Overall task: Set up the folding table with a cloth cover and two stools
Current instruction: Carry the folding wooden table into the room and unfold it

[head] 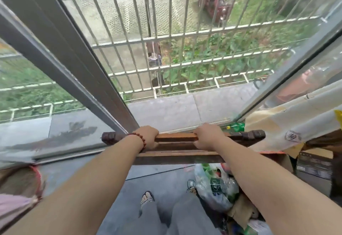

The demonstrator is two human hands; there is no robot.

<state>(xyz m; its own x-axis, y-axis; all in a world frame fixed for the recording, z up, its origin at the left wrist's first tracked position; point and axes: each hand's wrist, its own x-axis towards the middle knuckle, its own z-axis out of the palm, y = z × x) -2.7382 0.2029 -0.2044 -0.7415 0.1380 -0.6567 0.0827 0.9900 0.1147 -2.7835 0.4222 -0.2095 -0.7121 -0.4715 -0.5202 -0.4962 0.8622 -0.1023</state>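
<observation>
A dark brown wooden folding table (175, 138) stands folded flat on its edge against the window, its top edge running left to right. My left hand (148, 135), with a bead bracelet on the wrist, grips that top edge left of the middle. My right hand (208, 135) grips the same edge a little to the right. Both arms reach forward from the bottom of the view. A pale printed cloth (288, 121) hangs at the right beside the table. No stool is visible.
The window frame (74, 64) and metal bars (166, 36) rise just behind the table. A plastic bag of bottles (214, 186), cardboard and a dark box (314, 166) crowd the floor at the right. A green bottle (236, 126) lies on the sill. My sandalled foot (147, 198) is below.
</observation>
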